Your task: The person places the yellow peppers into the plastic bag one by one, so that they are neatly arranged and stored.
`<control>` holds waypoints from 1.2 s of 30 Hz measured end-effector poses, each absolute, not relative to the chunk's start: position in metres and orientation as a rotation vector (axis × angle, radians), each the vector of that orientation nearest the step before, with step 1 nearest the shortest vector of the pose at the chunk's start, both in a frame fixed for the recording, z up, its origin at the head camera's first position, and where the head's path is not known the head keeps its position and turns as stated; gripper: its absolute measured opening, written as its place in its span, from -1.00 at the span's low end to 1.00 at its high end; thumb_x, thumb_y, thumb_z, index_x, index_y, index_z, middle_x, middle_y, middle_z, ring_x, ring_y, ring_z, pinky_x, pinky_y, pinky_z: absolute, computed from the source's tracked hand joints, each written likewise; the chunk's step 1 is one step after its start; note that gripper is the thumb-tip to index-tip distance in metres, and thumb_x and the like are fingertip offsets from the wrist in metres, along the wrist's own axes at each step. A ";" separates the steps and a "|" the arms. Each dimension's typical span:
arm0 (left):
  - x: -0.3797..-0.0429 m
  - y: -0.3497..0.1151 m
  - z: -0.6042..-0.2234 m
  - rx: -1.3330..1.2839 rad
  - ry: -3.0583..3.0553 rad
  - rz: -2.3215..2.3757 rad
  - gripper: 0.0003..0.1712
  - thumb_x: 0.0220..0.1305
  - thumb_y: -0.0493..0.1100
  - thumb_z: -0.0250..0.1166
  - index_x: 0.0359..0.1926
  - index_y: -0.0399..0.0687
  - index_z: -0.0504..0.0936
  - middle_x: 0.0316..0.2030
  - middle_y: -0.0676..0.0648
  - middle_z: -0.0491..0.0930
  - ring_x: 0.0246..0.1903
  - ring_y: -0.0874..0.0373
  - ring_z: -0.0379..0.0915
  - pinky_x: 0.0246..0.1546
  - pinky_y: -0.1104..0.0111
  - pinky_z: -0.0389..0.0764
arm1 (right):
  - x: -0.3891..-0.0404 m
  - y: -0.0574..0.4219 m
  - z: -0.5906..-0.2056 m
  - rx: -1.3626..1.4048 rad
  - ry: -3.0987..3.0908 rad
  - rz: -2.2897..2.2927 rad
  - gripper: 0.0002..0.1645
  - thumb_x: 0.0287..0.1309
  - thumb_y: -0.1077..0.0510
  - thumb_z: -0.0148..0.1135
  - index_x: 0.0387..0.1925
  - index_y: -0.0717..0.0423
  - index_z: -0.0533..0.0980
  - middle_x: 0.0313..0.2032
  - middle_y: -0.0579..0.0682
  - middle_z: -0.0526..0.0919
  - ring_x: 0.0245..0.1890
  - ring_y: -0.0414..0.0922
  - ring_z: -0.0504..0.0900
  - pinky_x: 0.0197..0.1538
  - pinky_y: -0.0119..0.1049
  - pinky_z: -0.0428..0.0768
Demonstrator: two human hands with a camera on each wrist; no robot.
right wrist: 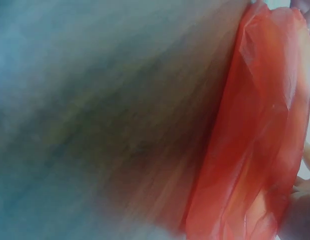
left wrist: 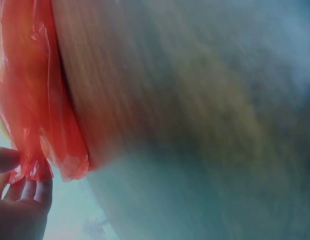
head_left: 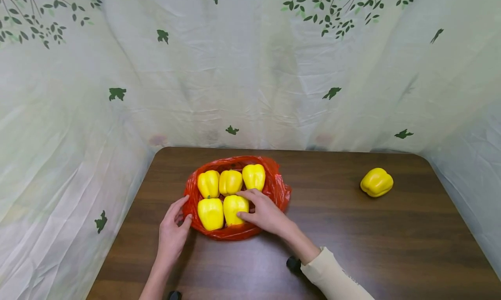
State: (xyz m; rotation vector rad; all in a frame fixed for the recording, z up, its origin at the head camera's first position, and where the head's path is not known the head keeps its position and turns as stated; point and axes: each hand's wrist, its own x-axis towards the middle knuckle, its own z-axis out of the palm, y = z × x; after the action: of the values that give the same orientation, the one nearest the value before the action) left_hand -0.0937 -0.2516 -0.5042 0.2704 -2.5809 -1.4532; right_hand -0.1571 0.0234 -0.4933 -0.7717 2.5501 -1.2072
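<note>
A red plastic bag (head_left: pixel 235 235) stands with its mouth spread wide at the middle left of the table, and several yellow bell peppers (head_left: pixel 210 215) sit inside it in two rows. My right hand (head_left: pixel 266 213) reaches over the bag's right side and grips the front-right bell pepper (head_left: pixel 232 206) between thumb and fingers. At the bag's left edge, my left hand (head_left: pixel 172 230) pinches the plastic; the left wrist view shows thumb and fingers around the bag's rim (left wrist: pixel 32 160). The bag's side (right wrist: pixel 255 125) covers the right hand's pepper in the right wrist view.
One more yellow bell pepper (head_left: pixel 376 182) lies alone on the right part of the brown wooden table (head_left: pixel 332 230). A pale cloth with leaf prints (head_left: pixel 250 74) hangs behind the table and along both sides. Black wrist gear (head_left: pixel 293 264) shows by the right forearm.
</note>
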 end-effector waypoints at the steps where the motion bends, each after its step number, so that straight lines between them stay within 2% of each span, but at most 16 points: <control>1: -0.094 -0.251 -0.504 0.272 -2.580 -1.453 -0.38 0.29 -0.42 0.25 0.34 0.04 0.44 0.26 -0.04 0.40 0.03 0.08 0.43 -0.03 0.68 0.39 | -0.157 0.024 -0.494 -0.775 2.551 -1.206 -0.30 0.20 -0.15 0.32 0.34 -0.15 0.39 0.17 -0.13 0.46 0.07 -0.19 0.45 0.16 -0.21 0.49; 10: -0.094 -0.250 -0.502 0.240 -2.557 -1.436 -0.37 0.27 -0.44 0.26 0.33 0.01 0.46 0.25 -0.04 0.41 0.00 0.09 0.44 -0.04 0.69 0.38 | -0.154 0.029 -0.493 -0.767 2.586 -1.205 -0.22 0.19 -0.16 0.33 0.39 -0.10 0.32 0.25 -0.14 0.43 0.16 -0.18 0.43 0.21 -0.17 0.46; 19: -0.094 -0.251 -0.503 0.253 -2.576 -1.422 -0.37 0.28 -0.42 0.26 0.34 0.02 0.45 0.26 -0.04 0.40 0.00 0.09 0.44 -0.02 0.65 0.41 | -0.147 0.038 -0.486 -0.727 2.517 -1.383 -0.26 0.20 -0.01 0.36 0.37 -0.01 0.34 0.23 -0.09 0.44 0.04 -0.15 0.54 0.08 -0.21 0.57; 27: -0.093 -0.251 -0.504 0.253 -2.567 -1.432 -0.38 0.28 -0.43 0.26 0.33 0.02 0.45 0.25 -0.03 0.41 0.00 0.10 0.44 -0.02 0.67 0.39 | -0.132 0.049 -0.481 -0.780 2.497 -1.511 -0.32 0.22 0.05 0.36 0.34 -0.18 0.34 0.22 -0.08 0.44 0.07 -0.08 0.55 0.08 -0.17 0.58; 34: -0.093 -0.251 -0.504 0.245 -2.556 -1.429 -0.37 0.27 -0.43 0.26 0.33 0.02 0.46 0.24 -0.03 0.41 -0.01 0.10 0.43 -0.04 0.69 0.38 | -0.119 0.062 -0.469 -0.739 2.610 -1.470 -0.33 0.19 -0.01 0.38 0.32 -0.27 0.37 0.23 -0.32 0.40 0.14 -0.21 0.45 0.15 -0.19 0.52; 36: -0.093 -0.250 -0.504 0.244 -2.554 -1.430 -0.38 0.26 -0.44 0.26 0.33 0.01 0.46 0.24 -0.04 0.42 -0.02 0.10 0.44 -0.04 0.69 0.39 | -0.116 0.067 -0.467 -0.707 2.622 -1.481 -0.33 0.18 0.02 0.39 0.30 -0.30 0.38 0.22 -0.32 0.41 0.12 -0.19 0.46 0.13 -0.18 0.53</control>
State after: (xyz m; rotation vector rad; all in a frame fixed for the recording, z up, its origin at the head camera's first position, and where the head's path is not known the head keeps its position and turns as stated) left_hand -0.0929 -0.2504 -0.5041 0.2436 -2.5536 -1.4302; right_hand -0.1160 0.0668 -0.4667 -0.7070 2.6216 -1.4807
